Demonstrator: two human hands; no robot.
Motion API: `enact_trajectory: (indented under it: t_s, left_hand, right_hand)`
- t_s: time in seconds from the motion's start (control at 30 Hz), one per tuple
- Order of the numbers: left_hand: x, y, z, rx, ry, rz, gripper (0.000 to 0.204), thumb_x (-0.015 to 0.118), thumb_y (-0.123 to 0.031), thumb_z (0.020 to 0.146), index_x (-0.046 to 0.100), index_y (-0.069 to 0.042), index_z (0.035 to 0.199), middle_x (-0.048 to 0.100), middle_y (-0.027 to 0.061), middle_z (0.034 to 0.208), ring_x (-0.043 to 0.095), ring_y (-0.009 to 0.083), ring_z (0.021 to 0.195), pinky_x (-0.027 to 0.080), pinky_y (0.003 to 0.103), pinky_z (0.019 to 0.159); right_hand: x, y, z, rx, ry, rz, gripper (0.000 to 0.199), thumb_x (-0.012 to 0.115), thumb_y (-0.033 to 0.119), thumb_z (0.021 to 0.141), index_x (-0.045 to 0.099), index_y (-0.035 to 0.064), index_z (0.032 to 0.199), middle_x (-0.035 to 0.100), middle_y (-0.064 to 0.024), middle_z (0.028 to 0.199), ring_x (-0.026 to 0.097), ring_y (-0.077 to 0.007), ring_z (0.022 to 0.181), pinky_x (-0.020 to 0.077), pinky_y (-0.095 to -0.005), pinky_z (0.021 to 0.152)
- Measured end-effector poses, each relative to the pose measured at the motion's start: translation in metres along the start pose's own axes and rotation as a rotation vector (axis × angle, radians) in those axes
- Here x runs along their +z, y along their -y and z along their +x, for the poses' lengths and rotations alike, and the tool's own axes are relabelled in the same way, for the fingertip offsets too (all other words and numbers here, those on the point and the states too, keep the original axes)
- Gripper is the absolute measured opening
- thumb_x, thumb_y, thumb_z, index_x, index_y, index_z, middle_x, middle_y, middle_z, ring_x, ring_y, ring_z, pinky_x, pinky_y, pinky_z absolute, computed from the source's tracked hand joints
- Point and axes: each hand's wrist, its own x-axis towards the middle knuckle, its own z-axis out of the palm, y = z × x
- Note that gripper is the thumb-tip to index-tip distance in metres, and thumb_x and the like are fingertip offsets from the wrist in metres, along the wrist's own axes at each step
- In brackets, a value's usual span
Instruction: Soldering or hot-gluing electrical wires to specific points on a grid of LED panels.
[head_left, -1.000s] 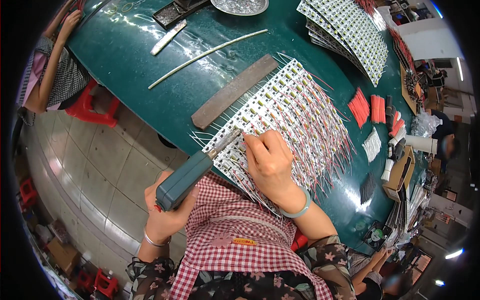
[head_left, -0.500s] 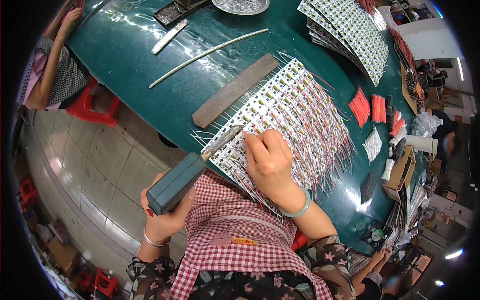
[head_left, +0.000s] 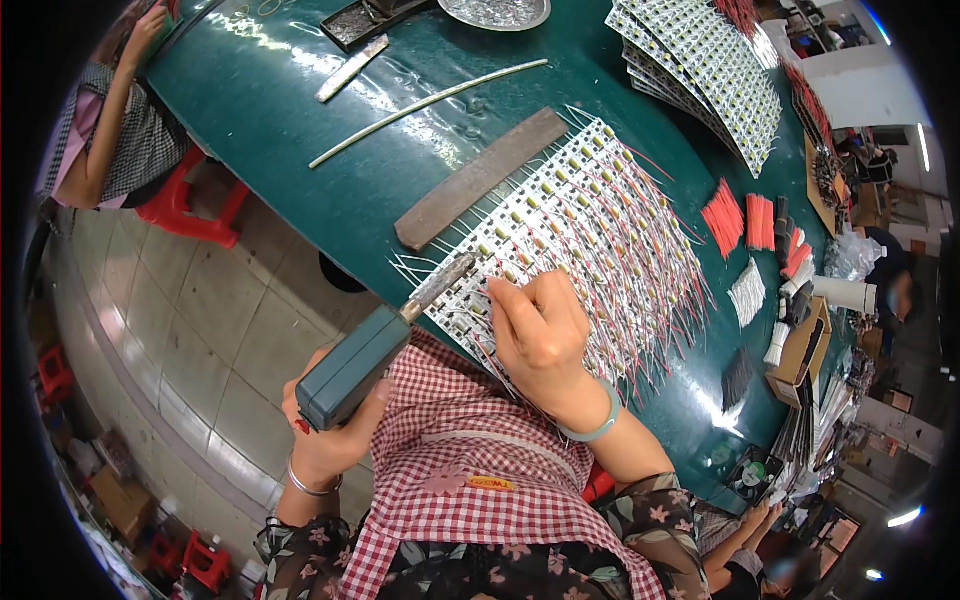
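My left hand [head_left: 335,430] is wrapped round the dark green handle of a soldering iron [head_left: 352,368]. The iron's thick, crusted tip reaches over the near left part of a white circuit board panel [head_left: 560,182], which carries rows of small yellow-green parts and many red and white wires. Just right of that tip, my right hand [head_left: 545,340] is closed in a pinch on a thin wire, mostly hidden by the fingers. Along the panel's far left edge lies a flat brown bar [head_left: 480,182], with white wire ends sticking out beneath it.
A pale rod [head_left: 425,103] and a silvery strip [head_left: 352,68] lie farther back on the green table [head_left: 270,110], near a metal dish [head_left: 495,12]. Stacked panels [head_left: 700,80] stand far right. Red wire bundles [head_left: 722,217] and white ones [head_left: 747,292] lie right. Another person [head_left: 105,140] sits left.
The view has shifted slightly, so the table items appear a little farther right. The iron's tip and my right fingers have moved slightly nearer along the panel; both hands keep their grips.
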Motion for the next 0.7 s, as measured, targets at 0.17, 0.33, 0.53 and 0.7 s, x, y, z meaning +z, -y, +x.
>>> enact_trajectory:
  t_s: [0.17,0.33,0.53,0.7]
  left_hand:
    - [-0.0027,0.0017,-0.0033,0.028,0.017,0.012,0.025,0.081,-0.003,0.08,0.071,0.005,0.101,0.069,0.0098,0.086,0.065,0.0169,0.068,0.049,0.027,0.062]
    - [-0.0023,0.0029,-0.0024,0.078,0.021,0.007,0.023,0.08,-0.001,0.08,0.071,0.005,0.099,0.068,0.0105,0.085,0.063,0.0168,0.066,0.047,0.027,0.06]
    - [-0.0016,0.0025,-0.0021,0.074,0.022,0.03,0.021,0.079,0.0,0.08,0.071,0.005,0.098,0.068,0.0108,0.084,0.062,0.0169,0.065,0.047,0.027,0.06]
    - [-0.0003,0.0039,-0.0016,0.066,0.012,-0.001,0.02,0.079,-0.001,0.08,0.071,0.005,0.097,0.067,0.0101,0.083,0.061,0.0166,0.064,0.046,0.027,0.059]
  right_hand:
    - [0.0035,0.0008,-0.0032,0.025,0.019,0.009,0.027,0.08,-0.008,0.073,0.073,0.0008,0.098,0.049,-0.0075,0.073,0.053,-0.024,0.065,0.0414,-0.037,0.056]
    - [0.0045,0.0018,-0.0036,0.026,0.029,0.004,0.026,0.08,-0.008,0.074,0.072,0.0005,0.098,0.049,-0.0078,0.073,0.053,-0.024,0.065,0.0415,-0.0369,0.056]
    - [0.0068,0.0004,-0.0027,-0.027,0.01,-0.013,0.016,0.076,-0.005,0.08,0.067,-0.0021,0.094,0.042,-0.0079,0.074,0.049,-0.0234,0.064,0.0385,-0.0366,0.051]
    - [0.0072,0.0006,-0.0026,-0.034,0.015,-0.017,0.016,0.076,-0.005,0.081,0.067,-0.0022,0.094,0.042,-0.0078,0.074,0.049,-0.0234,0.065,0.0385,-0.0366,0.051]
